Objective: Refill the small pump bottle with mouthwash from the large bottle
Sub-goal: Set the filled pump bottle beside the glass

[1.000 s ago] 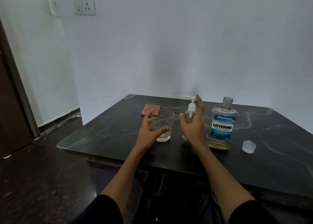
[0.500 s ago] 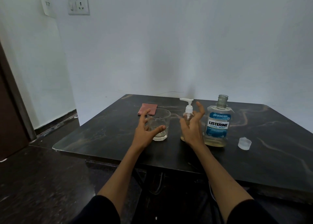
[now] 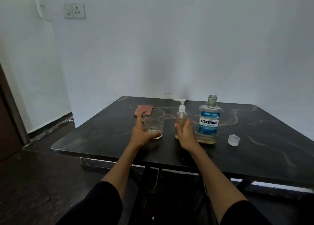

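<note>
The right hand [image 3: 186,136] wraps the small clear pump bottle [image 3: 181,121] of amber liquid on the dark marbled bench [image 3: 254,150], left hand [image 3: 141,133] loosely cupping the clear glass tumbler [image 3: 154,123] — the uncapped blue-labelled mouthwash bottle [image 3: 208,122] at three o'clock could tip if knocked.

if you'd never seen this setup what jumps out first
The large mouthwash bottle with its bright blue label stands uncapped right of centre on the dark table, its clear cap lying to its right. Beside it, the right hand curls round the small pump bottle, while the left hand reaches round a nearly empty glass. A pink cloth lies behind the glass.
</note>
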